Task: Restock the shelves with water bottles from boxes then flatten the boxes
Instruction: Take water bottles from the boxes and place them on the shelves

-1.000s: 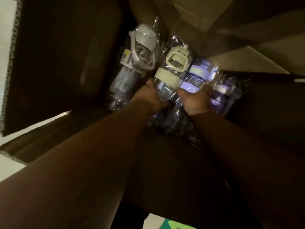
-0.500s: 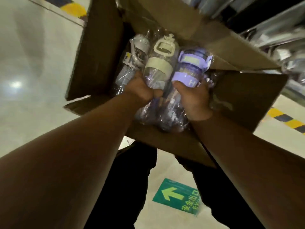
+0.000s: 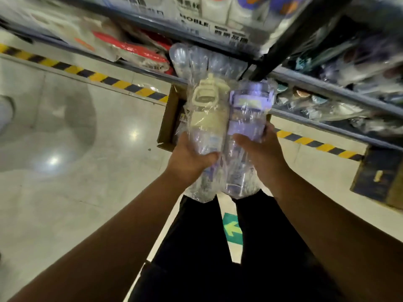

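My left hand [image 3: 192, 159] grips a plastic-wrapped water bottle with a cream lid [image 3: 207, 118]. Beside it my right hand [image 3: 260, 153] grips a wrapped bottle with a purple lid [image 3: 250, 114]. Both bottles are held upright, side by side, in the air in front of the shelf edge [image 3: 316, 86]. The open cardboard box [image 3: 169, 120] stands on the floor behind and below them, mostly hidden by the bottles. More wrapped bottles [image 3: 205, 59] lie on the shelf just beyond.
The metal shelving holds wrapped goods, with a black upright post [image 3: 287, 38] right of the bottles. Yellow-black tape [image 3: 91, 76] runs along the shiny floor. A dark box [image 3: 379, 177] sits at the right. My legs in black trousers stand below, by a green arrow sticker [image 3: 232, 228].
Both hands have lifted the two bottles up out of the box and toward the shelf. The view has tilted up from the box interior to the shelving.
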